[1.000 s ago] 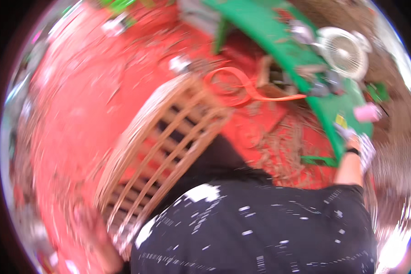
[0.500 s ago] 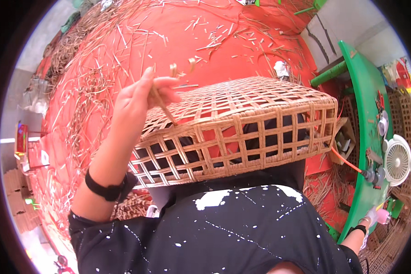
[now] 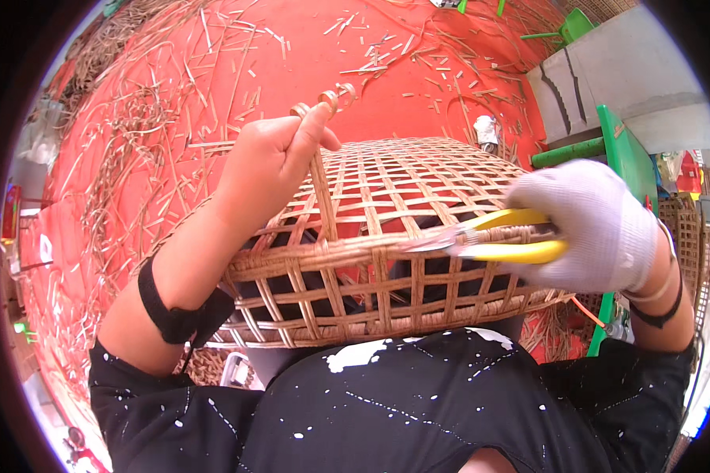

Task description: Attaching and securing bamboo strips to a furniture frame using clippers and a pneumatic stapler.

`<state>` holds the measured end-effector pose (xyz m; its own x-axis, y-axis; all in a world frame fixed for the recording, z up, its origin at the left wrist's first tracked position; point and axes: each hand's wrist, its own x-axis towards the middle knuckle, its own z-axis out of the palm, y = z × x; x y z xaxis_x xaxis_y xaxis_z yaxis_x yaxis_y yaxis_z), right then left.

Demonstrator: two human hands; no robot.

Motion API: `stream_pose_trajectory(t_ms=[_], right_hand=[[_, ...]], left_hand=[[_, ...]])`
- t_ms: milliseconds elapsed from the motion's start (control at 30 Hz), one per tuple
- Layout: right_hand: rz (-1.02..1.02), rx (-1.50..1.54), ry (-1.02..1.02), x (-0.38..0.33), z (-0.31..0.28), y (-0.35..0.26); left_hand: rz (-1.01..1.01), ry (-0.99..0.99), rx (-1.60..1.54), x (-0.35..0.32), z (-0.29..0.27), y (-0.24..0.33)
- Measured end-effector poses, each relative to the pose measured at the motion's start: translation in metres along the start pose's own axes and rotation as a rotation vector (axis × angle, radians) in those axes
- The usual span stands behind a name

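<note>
A woven wicker basket (image 3: 418,181) with an open grid weave lies across my lap. Above its near edge, my left hand (image 3: 280,158) is bare and closed in a pinch on a wicker strip (image 3: 322,197). That strip rises from the edge, and its curled end sticks out past my fingers. On the right, my right hand (image 3: 588,225) wears a pale knitted glove and grips yellow-handled pliers (image 3: 528,252). The handles are spread, and the slightly blurred metal jaws point left at the basket's edge, right of the strip. Whether the jaws touch the edge I cannot tell.
Cut wicker bits and long strips litter the red floor covering (image 3: 402,118), thickest at the left. A green table (image 3: 629,154) stands at the right beside a grey slab (image 3: 607,75). A small white object (image 3: 487,130) lies beyond the basket. An orange cord (image 3: 588,310) runs near the table.
My right hand has come from the green table to the basket, now with the pliers. My left hand has shifted right, and the strip stands more upright.
</note>
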<state>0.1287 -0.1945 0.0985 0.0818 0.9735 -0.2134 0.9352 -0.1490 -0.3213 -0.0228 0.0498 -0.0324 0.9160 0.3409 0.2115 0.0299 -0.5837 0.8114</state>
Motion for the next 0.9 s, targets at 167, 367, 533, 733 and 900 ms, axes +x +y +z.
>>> stream_pose_trajectory(t_ms=[167,367,533,733,900], right_hand=[[0.133,-0.104,-0.374,0.053,-0.003,0.001],[0.110,0.032,-0.495,0.072,0.008,0.007],[0.080,0.077,-0.486,0.068,0.013,0.017],[0.054,0.114,-0.445,0.064,0.018,0.020],[0.031,0.114,-0.439,0.067,0.019,0.019]], left_hand=[[0.062,0.053,-0.062,0.003,0.002,0.013],[0.072,0.065,-0.100,0.001,0.003,0.015],[0.019,0.053,-0.134,0.001,0.005,0.017],[0.020,0.041,-0.113,-0.001,0.004,0.016],[0.037,0.081,-0.115,0.002,0.005,0.015]])
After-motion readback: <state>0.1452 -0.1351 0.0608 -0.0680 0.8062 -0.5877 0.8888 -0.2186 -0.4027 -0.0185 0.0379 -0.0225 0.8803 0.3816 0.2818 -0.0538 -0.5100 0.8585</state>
